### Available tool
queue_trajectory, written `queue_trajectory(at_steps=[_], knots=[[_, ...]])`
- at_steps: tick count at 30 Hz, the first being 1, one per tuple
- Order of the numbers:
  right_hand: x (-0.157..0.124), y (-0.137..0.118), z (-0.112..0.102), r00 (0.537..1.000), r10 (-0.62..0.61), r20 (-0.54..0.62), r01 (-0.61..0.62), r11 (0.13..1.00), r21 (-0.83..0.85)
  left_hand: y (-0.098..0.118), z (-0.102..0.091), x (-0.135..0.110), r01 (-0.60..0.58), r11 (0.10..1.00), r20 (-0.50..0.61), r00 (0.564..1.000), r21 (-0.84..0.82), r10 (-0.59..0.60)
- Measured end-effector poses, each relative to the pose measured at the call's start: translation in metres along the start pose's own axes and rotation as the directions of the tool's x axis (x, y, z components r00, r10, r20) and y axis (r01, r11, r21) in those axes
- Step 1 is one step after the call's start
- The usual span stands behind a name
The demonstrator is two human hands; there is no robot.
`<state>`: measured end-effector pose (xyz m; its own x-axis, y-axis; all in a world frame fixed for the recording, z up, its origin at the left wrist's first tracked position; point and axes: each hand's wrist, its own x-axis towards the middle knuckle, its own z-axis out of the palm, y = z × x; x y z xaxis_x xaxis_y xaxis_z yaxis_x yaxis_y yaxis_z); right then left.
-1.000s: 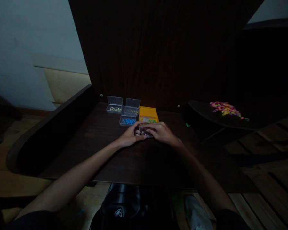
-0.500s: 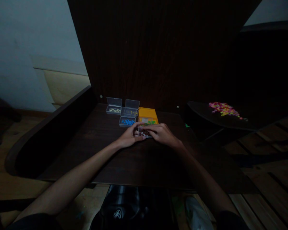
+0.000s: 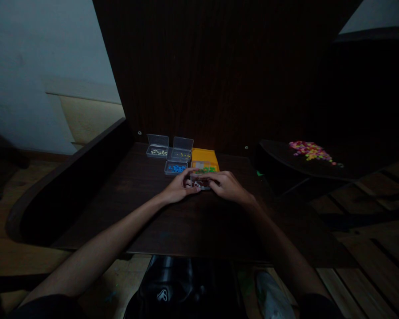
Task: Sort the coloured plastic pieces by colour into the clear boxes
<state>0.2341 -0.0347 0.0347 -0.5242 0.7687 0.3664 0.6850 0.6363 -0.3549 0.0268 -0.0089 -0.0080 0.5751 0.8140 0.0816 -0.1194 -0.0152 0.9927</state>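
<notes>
Between my two hands is a small clear plastic box (image 3: 204, 188) with white and dark reddish pieces inside. My left hand (image 3: 179, 188) grips its left side, thumb at the near edge and fingers around the far side. My right hand (image 3: 226, 185) is at the right side, its fingers bent over the box's top and edge. Just behind stands an open yellow box (image 3: 203, 156) with green pieces. To the left are clear boxes with raised lids: one with blue pieces (image 3: 177, 169), one with yellow pieces (image 3: 183, 155), one with cream pieces (image 3: 158, 152).
A dark wooden desk top (image 3: 173, 226) carries the boxes, with a tall panel (image 3: 226, 79) behind and a raised side board (image 3: 73, 181) at left. A heap of pink and yellow pieces (image 3: 310, 151) lies on a side shelf (image 3: 279, 161) at right. A small green piece (image 3: 260, 174) lies near the right edge.
My right fingers have shifted slightly on the small clear box, and more of its contents shows. My left hand keeps its grip, and the other boxes stay put.
</notes>
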Motion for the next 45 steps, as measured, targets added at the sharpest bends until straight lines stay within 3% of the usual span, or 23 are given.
queue_trajectory(at_steps=[4,10,18,25,30,35,45], knots=[[-0.004,-0.008,-0.006,0.998,-0.058,-0.023,0.06,0.991,0.119,0.002,-0.002,0.0,-0.009,1.0,-0.022,1.0,0.007,0.01],[-0.014,-0.015,0.003,0.955,-0.117,0.274,0.071,0.982,0.173,0.011,-0.008,0.0,-0.047,0.996,-0.057,0.997,0.077,0.051],[-0.015,-0.016,0.02,0.917,-0.065,0.394,0.025,0.994,0.104,0.013,-0.012,0.0,-0.006,0.99,-0.12,0.993,0.144,0.023],[-0.017,-0.015,0.018,0.946,-0.081,0.313,0.021,0.981,0.191,0.011,-0.012,0.002,-0.034,0.992,-0.106,0.993,0.125,0.047],[-0.017,-0.011,0.006,0.996,0.028,0.085,-0.047,0.971,0.236,0.009,-0.009,0.0,-0.025,0.995,-0.076,0.997,0.099,0.033],[-0.016,-0.005,0.004,0.983,0.126,-0.135,-0.09,0.965,0.244,0.007,-0.002,-0.002,-0.023,0.998,-0.025,0.999,0.064,0.025],[-0.011,0.001,0.012,0.997,0.044,-0.063,-0.032,0.982,0.187,0.0,0.007,-0.005,-0.034,0.996,0.062,0.998,0.085,0.029]])
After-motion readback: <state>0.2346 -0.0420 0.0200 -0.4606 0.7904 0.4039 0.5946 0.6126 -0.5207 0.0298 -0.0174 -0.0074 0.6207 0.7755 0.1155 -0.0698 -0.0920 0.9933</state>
